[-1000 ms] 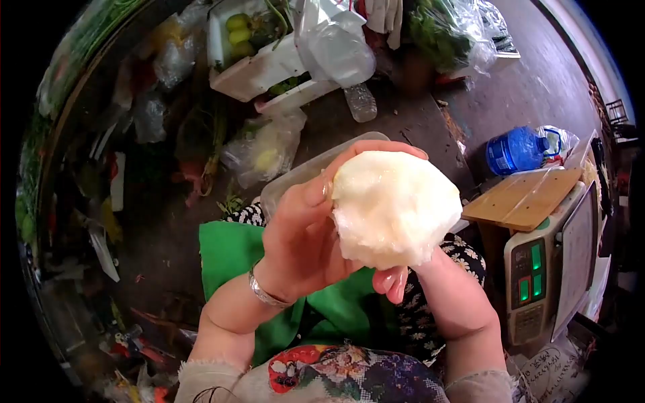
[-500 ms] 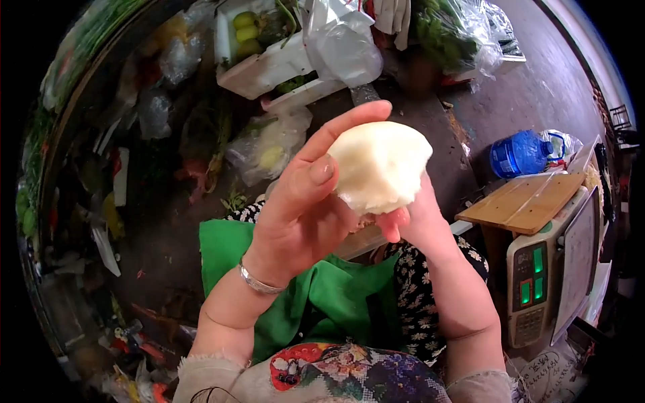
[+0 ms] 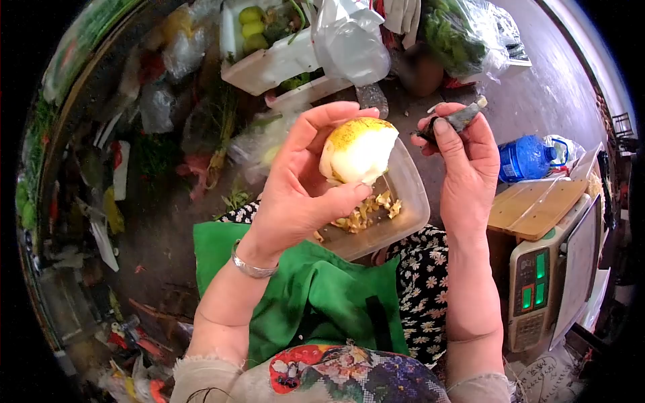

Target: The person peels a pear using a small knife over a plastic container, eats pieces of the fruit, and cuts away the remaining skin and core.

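Note:
My left hand (image 3: 295, 185) has its fingers and thumb wrapped around a partly peeled, round piece of produce (image 3: 361, 158). Pale flesh shows on most of it, and yellow-brown skin stays along the top; whether it is a fruit or a vegetable I cannot tell. To the right, my right hand (image 3: 468, 158) grips a small tool (image 3: 463, 119) with a grey, wrapped-looking handle; its working end is unclear. Below the produce is a clear plastic container (image 3: 418, 218) with yellow-brown peelings (image 3: 366, 216) inside. A green apron (image 3: 295, 282) covers my lap.
On the right stand a digital scale (image 3: 527, 282) topped by a wooden board (image 3: 537, 209) and a blue water jug (image 3: 525, 160). Ahead are a white foam box (image 3: 269, 67) with green produce and a bag of leafy greens (image 3: 457, 40). Plastic bags and scraps lie at left.
The produce has turned, so its yellow-brown skin now shows. My right hand has moved from behind it to the upper right, bringing the tool and the container into sight.

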The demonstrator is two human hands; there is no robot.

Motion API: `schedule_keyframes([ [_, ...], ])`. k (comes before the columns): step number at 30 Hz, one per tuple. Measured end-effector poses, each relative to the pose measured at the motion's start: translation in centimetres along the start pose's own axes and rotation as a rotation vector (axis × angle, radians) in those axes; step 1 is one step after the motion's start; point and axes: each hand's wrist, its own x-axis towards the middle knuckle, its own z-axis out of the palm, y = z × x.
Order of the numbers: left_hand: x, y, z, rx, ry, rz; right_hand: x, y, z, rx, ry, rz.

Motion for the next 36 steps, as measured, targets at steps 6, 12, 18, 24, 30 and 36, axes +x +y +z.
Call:
schedule_keyframes([
  [6,0.0,-0.7,-0.2,0.248,-0.027,0.014,0.1,1.0,-0.5,0.492,-0.196,0.168],
  [12,-0.3,-1.9,0.6,0.483,0.025,0.070,-0.7,1.4,0.0,0.536,-0.272,0.288],
  [18,-0.6,-2.1,0.9,0.685,0.029,0.074,-1.5,1.4,0.8,0.483,-0.297,0.388],
  [24,-0.9,-2.6,1.4,0.680,0.058,0.109,-1.6,1.5,1.2,0.412,-0.292,0.309],
  [30,-1.3,-2.1,1.7,0.825,0.047,0.099,-1.4,1.5,1.1,0.276,-0.247,0.227],
  [36,-1.3,-3.3,1.8,0.754,0.099,0.196,-1.2,1.4,1.1,0.325,-0.209,0.229],
])
